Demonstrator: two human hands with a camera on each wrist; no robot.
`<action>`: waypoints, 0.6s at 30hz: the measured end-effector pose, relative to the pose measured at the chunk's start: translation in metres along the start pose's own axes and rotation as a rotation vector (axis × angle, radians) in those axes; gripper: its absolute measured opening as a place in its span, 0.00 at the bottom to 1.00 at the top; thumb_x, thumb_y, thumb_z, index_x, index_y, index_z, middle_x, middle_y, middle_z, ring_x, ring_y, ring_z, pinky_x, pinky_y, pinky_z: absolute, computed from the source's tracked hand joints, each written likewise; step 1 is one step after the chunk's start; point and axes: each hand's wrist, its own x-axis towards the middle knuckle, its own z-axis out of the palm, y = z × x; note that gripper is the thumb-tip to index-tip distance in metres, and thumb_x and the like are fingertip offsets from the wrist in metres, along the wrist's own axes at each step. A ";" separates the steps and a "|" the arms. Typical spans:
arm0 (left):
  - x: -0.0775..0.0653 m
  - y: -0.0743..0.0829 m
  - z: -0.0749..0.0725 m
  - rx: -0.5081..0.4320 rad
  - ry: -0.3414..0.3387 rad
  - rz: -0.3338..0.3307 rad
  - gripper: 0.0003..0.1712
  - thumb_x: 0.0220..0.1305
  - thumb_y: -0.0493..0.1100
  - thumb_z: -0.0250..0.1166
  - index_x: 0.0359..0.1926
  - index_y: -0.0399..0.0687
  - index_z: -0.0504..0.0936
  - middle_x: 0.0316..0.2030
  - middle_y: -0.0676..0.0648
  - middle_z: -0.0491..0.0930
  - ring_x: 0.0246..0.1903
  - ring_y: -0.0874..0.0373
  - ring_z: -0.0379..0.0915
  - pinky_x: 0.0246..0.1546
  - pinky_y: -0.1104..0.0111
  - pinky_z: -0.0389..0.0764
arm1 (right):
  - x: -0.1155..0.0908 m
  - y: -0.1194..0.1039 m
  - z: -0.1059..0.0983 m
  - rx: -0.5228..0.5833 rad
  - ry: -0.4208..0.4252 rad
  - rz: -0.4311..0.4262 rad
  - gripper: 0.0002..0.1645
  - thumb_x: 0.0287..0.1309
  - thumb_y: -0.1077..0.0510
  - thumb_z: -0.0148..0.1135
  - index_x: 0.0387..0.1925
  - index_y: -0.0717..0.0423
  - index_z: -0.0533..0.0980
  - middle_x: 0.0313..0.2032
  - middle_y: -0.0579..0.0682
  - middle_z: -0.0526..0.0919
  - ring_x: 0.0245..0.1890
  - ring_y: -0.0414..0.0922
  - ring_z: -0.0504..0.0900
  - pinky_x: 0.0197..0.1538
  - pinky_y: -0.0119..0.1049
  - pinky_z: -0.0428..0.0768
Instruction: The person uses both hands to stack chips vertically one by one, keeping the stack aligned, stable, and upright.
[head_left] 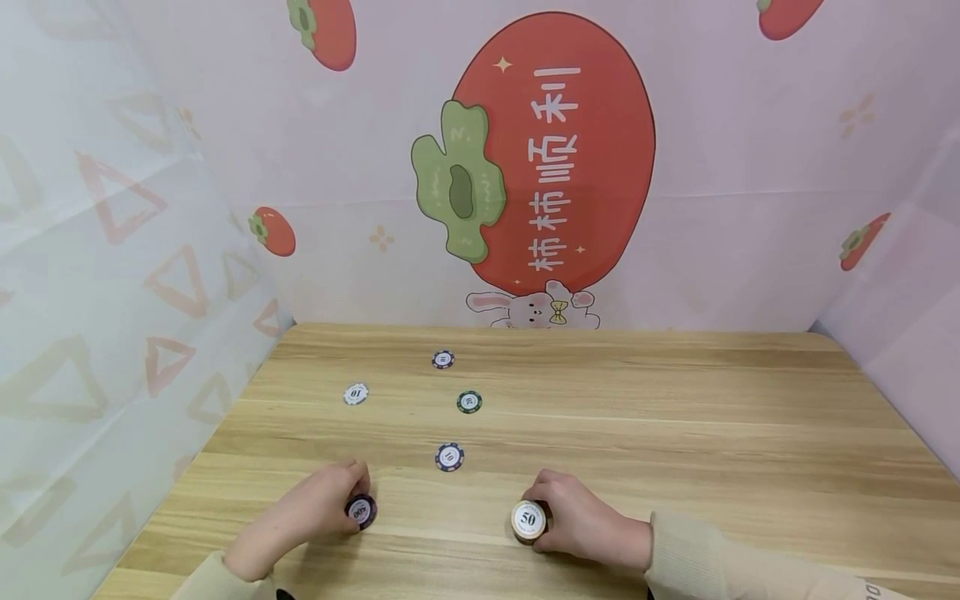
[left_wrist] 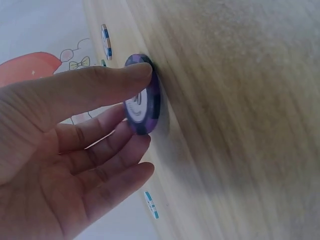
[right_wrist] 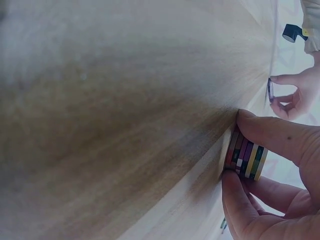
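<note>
At the front left of the table, my left hand holds a dark purple and black poker chip with a white centre. In the left wrist view the thumb lies over the chip's face and the fingertips are at its edge. My right hand grips a short stack of poker chips, topped by a cream-edged chip marked 50. The right wrist view shows the stack's striped edges in several colours, with thumb and fingers on opposite sides, close to the wood.
Single chips lie flat beyond the hands: a blue one, a green one, a white one and a purple-blue one. The wooden table meets a printed cloth backdrop behind, with hanging cloth at the left.
</note>
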 end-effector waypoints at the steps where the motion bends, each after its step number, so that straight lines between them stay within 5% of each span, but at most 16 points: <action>1: 0.000 0.000 0.000 -0.003 0.002 0.004 0.24 0.28 0.32 0.75 0.27 0.47 0.70 0.24 0.54 0.64 0.24 0.65 0.62 0.24 0.71 0.68 | 0.000 0.000 0.000 0.001 0.000 -0.001 0.21 0.24 0.63 0.75 0.30 0.54 0.79 0.28 0.37 0.70 0.30 0.31 0.68 0.35 0.26 0.71; 18: 0.001 0.002 -0.003 -0.003 0.009 0.055 0.18 0.38 0.31 0.71 0.23 0.50 0.70 0.24 0.56 0.63 0.24 0.66 0.60 0.23 0.73 0.65 | 0.002 0.000 0.000 0.056 -0.006 0.053 0.26 0.23 0.64 0.76 0.33 0.56 0.78 0.31 0.40 0.75 0.33 0.33 0.72 0.38 0.29 0.73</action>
